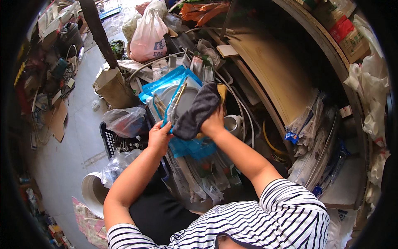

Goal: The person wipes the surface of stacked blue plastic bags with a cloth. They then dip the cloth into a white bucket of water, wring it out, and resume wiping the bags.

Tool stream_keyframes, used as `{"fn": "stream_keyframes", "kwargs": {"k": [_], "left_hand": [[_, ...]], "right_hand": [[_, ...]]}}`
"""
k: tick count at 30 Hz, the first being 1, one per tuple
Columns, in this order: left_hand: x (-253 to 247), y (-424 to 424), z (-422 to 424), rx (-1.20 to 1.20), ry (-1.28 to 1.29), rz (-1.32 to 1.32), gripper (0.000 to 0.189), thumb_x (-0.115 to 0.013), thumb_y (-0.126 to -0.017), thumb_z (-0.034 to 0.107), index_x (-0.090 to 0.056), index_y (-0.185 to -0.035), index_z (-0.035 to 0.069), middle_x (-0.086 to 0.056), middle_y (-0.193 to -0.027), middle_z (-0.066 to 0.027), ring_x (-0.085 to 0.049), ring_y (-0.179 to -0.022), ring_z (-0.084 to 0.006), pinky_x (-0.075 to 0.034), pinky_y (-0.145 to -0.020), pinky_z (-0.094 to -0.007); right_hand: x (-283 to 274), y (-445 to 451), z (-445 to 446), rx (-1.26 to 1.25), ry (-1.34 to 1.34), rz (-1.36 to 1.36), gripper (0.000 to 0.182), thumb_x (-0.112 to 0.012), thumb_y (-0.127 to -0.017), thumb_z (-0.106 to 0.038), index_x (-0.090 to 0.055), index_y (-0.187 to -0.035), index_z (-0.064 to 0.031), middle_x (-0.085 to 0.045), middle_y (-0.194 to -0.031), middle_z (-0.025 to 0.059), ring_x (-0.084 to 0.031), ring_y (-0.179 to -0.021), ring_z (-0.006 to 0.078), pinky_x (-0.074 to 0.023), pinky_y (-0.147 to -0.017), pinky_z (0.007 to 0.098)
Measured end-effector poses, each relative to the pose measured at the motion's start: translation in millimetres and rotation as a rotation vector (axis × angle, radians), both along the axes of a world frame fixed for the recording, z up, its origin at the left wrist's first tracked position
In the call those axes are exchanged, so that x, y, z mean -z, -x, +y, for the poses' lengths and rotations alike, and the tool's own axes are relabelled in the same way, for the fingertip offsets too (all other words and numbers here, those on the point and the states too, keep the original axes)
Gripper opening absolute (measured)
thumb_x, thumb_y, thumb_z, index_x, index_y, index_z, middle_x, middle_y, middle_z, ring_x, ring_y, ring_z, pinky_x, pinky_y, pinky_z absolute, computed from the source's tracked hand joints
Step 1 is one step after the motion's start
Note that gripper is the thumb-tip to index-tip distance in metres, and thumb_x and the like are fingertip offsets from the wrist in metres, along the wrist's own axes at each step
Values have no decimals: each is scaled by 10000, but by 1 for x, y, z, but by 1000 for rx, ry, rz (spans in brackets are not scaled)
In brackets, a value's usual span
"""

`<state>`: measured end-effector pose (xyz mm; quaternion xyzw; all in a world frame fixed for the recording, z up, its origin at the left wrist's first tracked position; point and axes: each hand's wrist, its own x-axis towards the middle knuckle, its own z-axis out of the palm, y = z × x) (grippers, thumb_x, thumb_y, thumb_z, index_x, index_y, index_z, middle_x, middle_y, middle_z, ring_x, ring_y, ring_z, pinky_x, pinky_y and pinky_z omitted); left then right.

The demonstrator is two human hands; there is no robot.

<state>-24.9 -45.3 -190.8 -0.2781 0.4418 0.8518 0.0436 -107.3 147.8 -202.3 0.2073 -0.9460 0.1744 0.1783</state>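
Note:
My left hand (160,137) pinches the lower edge of a blue-edged clear plastic pouch (166,77). Through its film show a round grey shape and some slim brass-coloured rods (179,96). My right hand (214,121) has a dark grey cloth (199,112) under its palm and fingers, laid across the right side of the pouch. The cloth hides part of the pouch, and my right fingertips are mostly out of sight. Below both hands lies more blue-and-clear packaging (192,147). Just right of the cloth sits a white plastic pipe fitting (232,122).
Left of my hands stands a black plastic crate (107,140) with metal parts and clear bags. A white bucket (93,193) lies on its side nearby. A brown paper-like sack (113,87) and a tied plastic bag (149,37) are farther off. Wooden boards (267,71) line the right.

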Motion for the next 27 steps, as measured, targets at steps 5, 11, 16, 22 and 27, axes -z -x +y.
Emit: {"fn": "stream_keyframes", "kwargs": {"k": [5, 11, 16, 22, 27], "left_hand": [[0, 9, -4, 66, -23, -54, 120, -615, -856, 104, -589, -970, 81, -628, -837, -9, -586, -700, -115, -495, -624, -289], [1, 11, -16, 157, -12, -5, 150, -599, -849, 51, -602, -999, 63, -652, -918, -48, -635, -808, -158, -524, -679, -302], [-5, 8, -4, 63, 39, -1, 161, -608, -864, 97, -573, -1021, 89, -630, -891, -5, -607, -760, -114, -519, -610, -269], [-1, -4, 2, 40, 61, -71, 184, -600, -869, 100, -533, -1038, 125, -604, -868, 4, -587, -723, -103, -520, -584, -257], [4, 0, -2, 83, -2, -89, 205, -586, -874, 86, -508, -1054, 147, -601, -908, 9, -593, -756, -116, -525, -614, -255]], "right_hand": [[3, -83, -17, -178, -321, -271, 731, -396, -839, -534, -217, -1439, -157, -179, -1496, 131, -98, -1384, 325, 77, -1008, 662], [-41, 9, -63, -236, -292, -390, 662, -372, -841, -526, -346, -1392, -159, -304, -1454, 111, -184, -1357, 350, 52, -971, 713], [-26, 79, -48, 152, -315, -559, 535, -384, -827, -247, -466, -1196, 132, -441, -1311, 233, -346, -1261, 342, -177, -1071, 448], [-5, 8, -2, 116, 117, 32, 631, -465, -836, -424, -361, -1366, -97, -318, -1424, 174, -231, -1340, 330, -77, -1090, 496], [10, -72, -10, -104, -190, -186, 679, -413, -849, -494, -269, -1418, -154, -214, -1487, 106, -134, -1382, 306, 73, -1056, 595]]}}
